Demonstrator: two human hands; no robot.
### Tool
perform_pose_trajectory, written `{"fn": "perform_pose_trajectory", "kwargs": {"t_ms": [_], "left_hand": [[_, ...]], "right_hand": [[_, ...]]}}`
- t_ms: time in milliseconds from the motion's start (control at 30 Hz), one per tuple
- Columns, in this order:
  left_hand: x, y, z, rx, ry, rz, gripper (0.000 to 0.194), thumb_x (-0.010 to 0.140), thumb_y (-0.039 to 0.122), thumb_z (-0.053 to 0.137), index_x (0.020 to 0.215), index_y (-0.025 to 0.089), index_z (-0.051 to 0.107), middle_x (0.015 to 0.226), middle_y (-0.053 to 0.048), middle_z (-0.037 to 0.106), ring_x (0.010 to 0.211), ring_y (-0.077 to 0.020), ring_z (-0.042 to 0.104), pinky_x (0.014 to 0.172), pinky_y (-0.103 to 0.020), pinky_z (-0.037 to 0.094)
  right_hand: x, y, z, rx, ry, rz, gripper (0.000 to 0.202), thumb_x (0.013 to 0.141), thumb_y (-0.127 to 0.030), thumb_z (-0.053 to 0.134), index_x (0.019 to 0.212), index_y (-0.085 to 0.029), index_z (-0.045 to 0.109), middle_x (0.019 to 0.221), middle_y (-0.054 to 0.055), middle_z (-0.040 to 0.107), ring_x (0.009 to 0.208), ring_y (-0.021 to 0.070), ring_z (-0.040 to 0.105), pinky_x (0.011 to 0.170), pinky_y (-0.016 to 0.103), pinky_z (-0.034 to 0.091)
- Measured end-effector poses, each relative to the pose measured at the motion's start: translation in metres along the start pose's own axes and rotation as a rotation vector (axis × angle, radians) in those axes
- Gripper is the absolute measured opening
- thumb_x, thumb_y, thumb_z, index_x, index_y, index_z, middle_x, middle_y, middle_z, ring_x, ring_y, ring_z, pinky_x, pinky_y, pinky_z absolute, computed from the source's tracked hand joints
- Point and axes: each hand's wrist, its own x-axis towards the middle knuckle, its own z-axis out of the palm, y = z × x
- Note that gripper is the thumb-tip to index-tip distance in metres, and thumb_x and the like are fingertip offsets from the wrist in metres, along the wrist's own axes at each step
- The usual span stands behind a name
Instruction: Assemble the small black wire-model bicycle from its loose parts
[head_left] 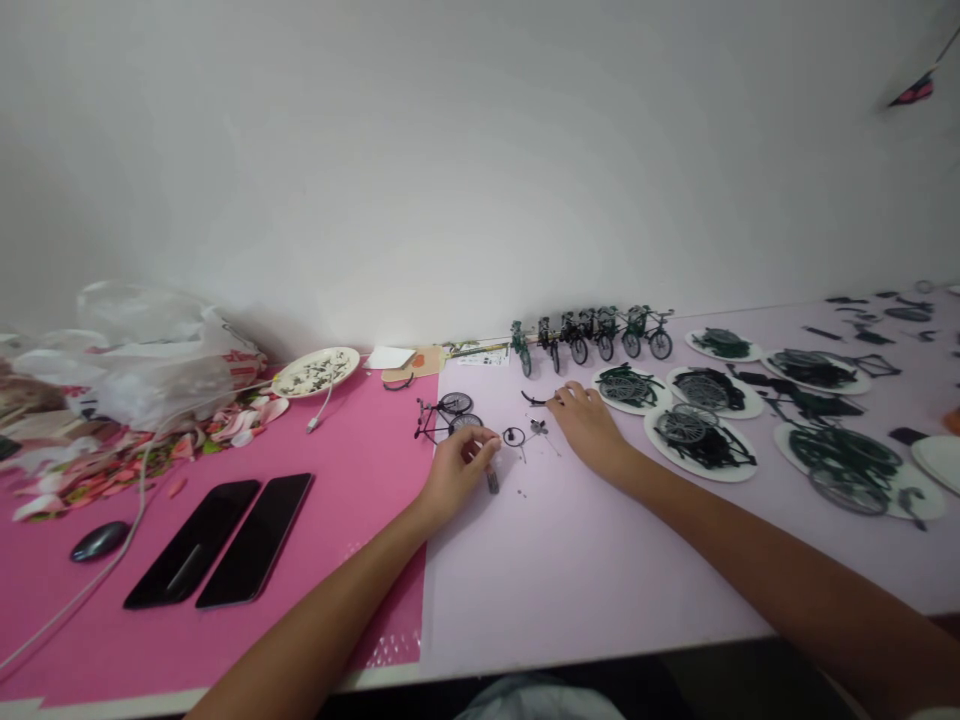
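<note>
While left hand [451,474] has fingertips nearly together, hold unclear, right hand [587,428] meets curved black part [533,400], grip unclear; small-part handling seems underway, lifting calls for light pinch

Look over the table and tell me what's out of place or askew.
One small bicycle lies flat near the left hand, while the others stand upright by the wall. Pink scraps are strewn loosely beside the plastic bag.
</note>
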Motion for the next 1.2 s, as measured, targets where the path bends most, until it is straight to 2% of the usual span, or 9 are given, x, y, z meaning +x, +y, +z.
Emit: {"fn": "perform_pose_trajectory", "kwargs": {"t_ms": [267, 533, 633, 700, 767, 900, 1067, 1200], "left_hand": [[0.003, -0.002, -0.002, 0.018, 0.023, -0.004, 0.023, 0.089, 0.042, 0.072, 0.091, 0.019, 0.070, 0.079, -0.003, 0.068, 0.062, -0.0154, 0.067, 0.063, -0.028, 0.050], [0.003, -0.006, -0.003, 0.024, 0.012, -0.009, 0.026, 0.087, 0.044, 0.073, 0.091, 0.019, 0.068, 0.078, -0.002, 0.067, 0.061, -0.0149, 0.067, 0.061, -0.027, 0.048], [0.004, -0.007, -0.003, 0.019, 0.006, 0.017, 0.028, 0.086, 0.046, 0.073, 0.090, 0.018, 0.068, 0.083, -0.003, 0.069, 0.060, -0.0143, 0.067, 0.058, -0.027, 0.048], [0.004, -0.007, -0.004, 0.015, 0.005, 0.028, 0.028, 0.086, 0.046, 0.073, 0.089, 0.018, 0.068, 0.086, -0.003, 0.070, 0.060, -0.0143, 0.067, 0.058, -0.027, 0.049], [0.004, -0.006, -0.004, 0.020, 0.009, 0.029, 0.027, 0.086, 0.045, 0.074, 0.089, 0.018, 0.069, 0.084, -0.003, 0.070, 0.060, -0.0151, 0.068, 0.060, -0.028, 0.050], [0.002, -0.003, -0.004, 0.033, 0.011, 0.039, 0.025, 0.086, 0.043, 0.075, 0.090, 0.019, 0.070, 0.076, -0.002, 0.069, 0.061, -0.0172, 0.069, 0.062, -0.030, 0.053], [0.001, 0.000, -0.005, 0.022, 0.002, 0.060, 0.021, 0.086, 0.039, 0.076, 0.089, 0.019, 0.072, 0.073, -0.002, 0.068, 0.061, -0.0172, 0.069, 0.063, -0.031, 0.053], [0.001, 0.000, -0.004, 0.012, 0.008, 0.048, 0.019, 0.085, 0.036, 0.075, 0.089, 0.018, 0.071, 0.074, -0.002, 0.068, 0.059, -0.0165, 0.069, 0.061, -0.029, 0.051]], "right_hand": [[0.001, -0.003, -0.004, 0.048, 0.107, -0.029, 0.041, 0.092, 0.004, 0.050, 0.121, -0.015, 0.071, 0.129, 0.016, 0.066, 0.127, 0.0333, 0.049, 0.095, 0.042, 0.038], [0.004, 0.008, -0.007, 0.086, 0.093, 0.013, 0.047, 0.087, 0.009, 0.051, 0.122, -0.015, 0.071, 0.131, 0.016, 0.066, 0.125, 0.0326, 0.050, 0.095, 0.041, 0.039], [0.006, 0.017, -0.013, 0.095, 0.050, 0.069, 0.042, 0.092, 0.006, 0.050, 0.121, -0.015, 0.071, 0.130, 0.017, 0.065, 0.122, 0.0319, 0.055, 0.092, 0.039, 0.043], [0.007, 0.024, -0.018, 0.125, 0.011, 0.138, 0.031, 0.102, -0.007, 0.048, 0.121, -0.017, 0.070, 0.123, 0.017, 0.066, 0.109, 0.0281, 0.062, 0.081, 0.034, 0.045], [0.007, 0.031, -0.022, 0.142, -0.008, 0.196, 0.029, 0.109, -0.020, 0.044, 0.123, -0.019, 0.069, 0.120, 0.015, 0.065, 0.092, 0.0224, 0.066, 0.068, 0.030, 0.044], [0.007, 0.046, -0.027, 0.172, -0.078, 0.280, 0.026, 0.109, -0.022, 0.045, 0.121, -0.022, 0.068, 0.118, 0.011, 0.064, 0.076, 0.0156, 0.067, 0.063, 0.028, 0.040], [0.005, 0.057, -0.027, 0.182, -0.202, 0.303, 0.023, 0.106, -0.015, 0.048, 0.117, -0.020, 0.068, 0.112, 0.010, 0.067, 0.080, 0.0176, 0.069, 0.064, 0.028, 0.037], [0.003, 0.051, -0.025, 0.151, -0.228, 0.301, 0.024, 0.107, -0.016, 0.046, 0.119, -0.019, 0.067, 0.113, 0.012, 0.066, 0.084, 0.0200, 0.070, 0.066, 0.029, 0.038]]}}
